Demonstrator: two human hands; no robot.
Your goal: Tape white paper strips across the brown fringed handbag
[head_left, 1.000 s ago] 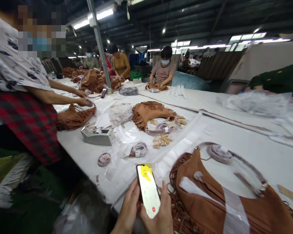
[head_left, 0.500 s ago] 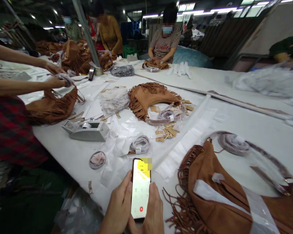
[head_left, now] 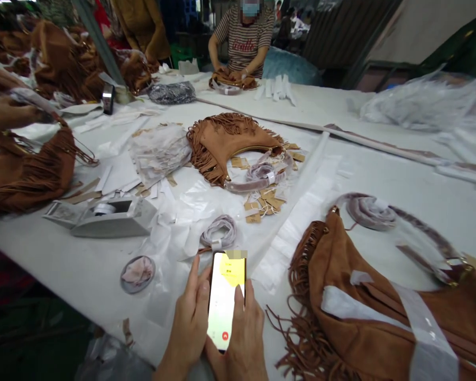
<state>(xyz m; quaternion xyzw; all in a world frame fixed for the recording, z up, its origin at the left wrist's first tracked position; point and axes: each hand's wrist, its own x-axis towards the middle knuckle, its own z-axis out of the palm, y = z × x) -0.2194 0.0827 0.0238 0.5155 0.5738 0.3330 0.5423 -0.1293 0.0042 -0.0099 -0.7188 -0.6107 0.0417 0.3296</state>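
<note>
A smartphone with a lit yellow and white screen and a red round button is held upright above the table edge. My left hand grips its left side, fingers along the edge. On its right side is my right hand, wrapped round the phone with the thumb over the screen. To the right lies a brown fringed suede handbag with clear wrap around it and a wrapped strap. Just beyond the phone sits a coiled, wrapped strap.
A grey tape dispenser and a small round coil lie to the left. Farther back are another fringed bag, brown tags and plastic bags. A co-worker's hands hold a bag; another person works across the table.
The view has shifted lower and to the right. My right thumb has moved up over the screen; both hands still hold the phone.
</note>
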